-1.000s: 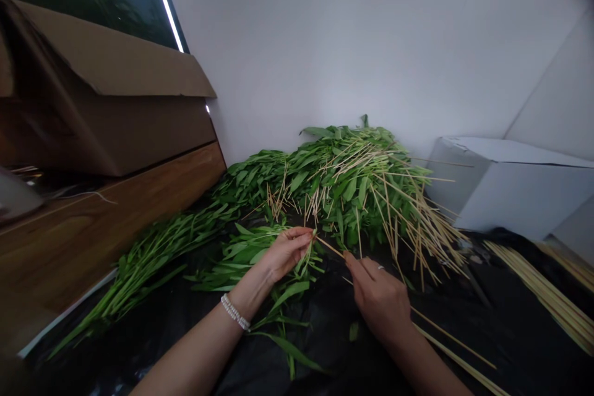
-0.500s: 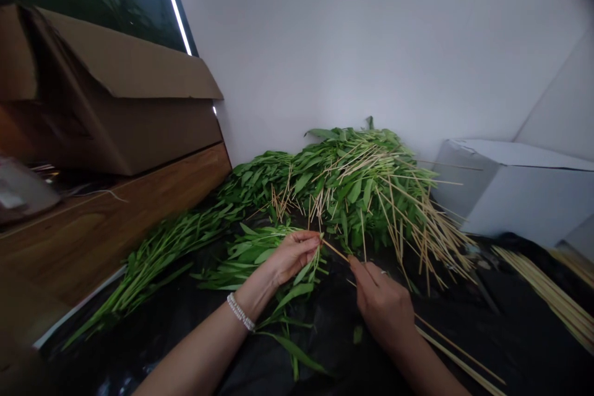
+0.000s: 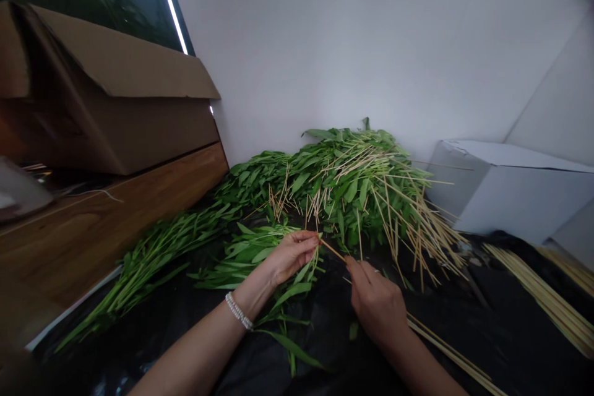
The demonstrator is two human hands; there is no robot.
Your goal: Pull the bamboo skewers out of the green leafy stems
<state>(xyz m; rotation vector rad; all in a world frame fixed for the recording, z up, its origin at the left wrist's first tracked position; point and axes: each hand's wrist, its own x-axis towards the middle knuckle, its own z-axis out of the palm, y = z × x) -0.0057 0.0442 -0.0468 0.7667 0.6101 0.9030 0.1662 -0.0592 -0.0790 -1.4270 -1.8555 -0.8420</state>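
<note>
My left hand (image 3: 297, 252), with a white beaded bracelet at the wrist, pinches the top of a leafy green stem (image 3: 297, 291) whose long narrow leaves hang below the fingers. Closed around a thin wooden stick (image 3: 332, 250) is my right hand (image 3: 377, 298). The stick slants up to the left, and its far end meets the stem at my left fingertips. Whether it has entered the stem is hidden by the fingers. Loose leafy greens (image 3: 245, 260) lie just behind my left forearm.
A heap of leafy stems on sticks (image 3: 352, 167) rests against the white wall. More long greens (image 3: 139, 266) lie at left, below a cardboard box (image 3: 139, 130) on a wooden ledge. Bare sticks (image 3: 542, 291) lie on black plastic sheeting at right, near a white box (image 3: 520, 198).
The whole view has shifted slightly. My right hand has come a little closer to my left, and less of the stick shows between them. Both hands keep their grip.
</note>
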